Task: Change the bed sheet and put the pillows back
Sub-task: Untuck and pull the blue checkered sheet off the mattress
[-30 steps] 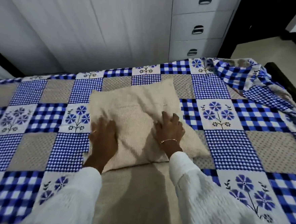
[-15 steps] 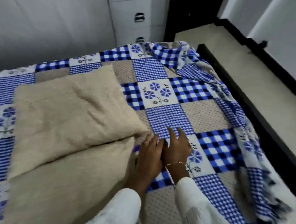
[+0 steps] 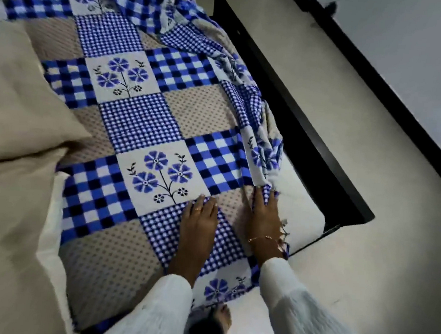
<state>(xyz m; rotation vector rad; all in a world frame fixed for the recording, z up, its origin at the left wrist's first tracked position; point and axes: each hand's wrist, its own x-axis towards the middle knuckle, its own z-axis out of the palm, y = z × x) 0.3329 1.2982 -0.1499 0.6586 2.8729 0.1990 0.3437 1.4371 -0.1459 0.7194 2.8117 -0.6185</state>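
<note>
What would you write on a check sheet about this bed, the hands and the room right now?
Surface: mattress, white, bare along its right edge and near corner.
Job's things: blue patchwork sheet spread over the bed, bunched and wrinkled along the right side; beige pillow lying on it at the left.
Clutter: nothing seen.
Grippers: left hand flat on the sheet, fingers straight; right hand on the sheet's bunched edge, fingertips under a fold, so its grip cannot be told.
Cables: nothing seen.
Surroundings: dark bed frame beside a pale floor; a bare foot by the bed.
</note>
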